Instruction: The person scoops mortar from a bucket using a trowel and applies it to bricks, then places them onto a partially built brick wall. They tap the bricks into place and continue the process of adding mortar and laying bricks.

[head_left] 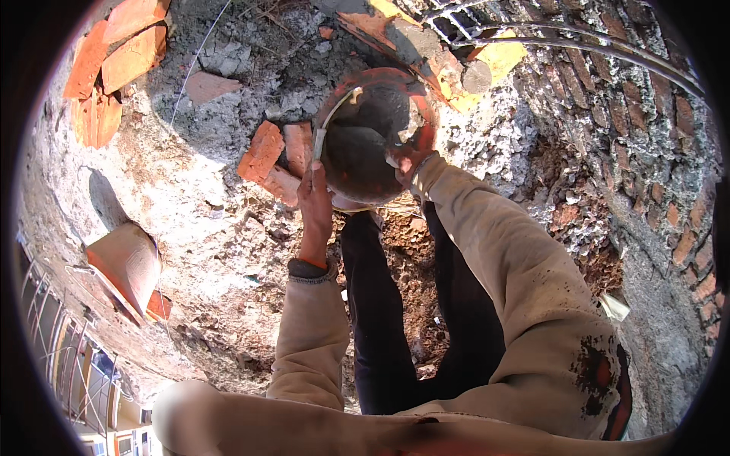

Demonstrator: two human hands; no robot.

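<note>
Between my feet, a round reddish bucket [430,114] with a dark, wet-looking grey inside sits on the rubble. My left hand [315,201] is at its left rim, fingers closed around the pale grip of the bucket handle [319,143]. At the right rim, my right hand [411,166] is closed with its fingers reaching inside. A small pale edge shows by those fingers, but what they grip is hidden. Several orange bricks [261,152] lie just left of the bucket.
More bricks [134,59] are stacked at the far left. A curved tan piece [128,262] rests on the left ledge. A rough brick wall [646,129] rises on the right, with bent metal rods [570,44] at the far right. Yellow broken pieces [498,58] lie beyond the bucket.
</note>
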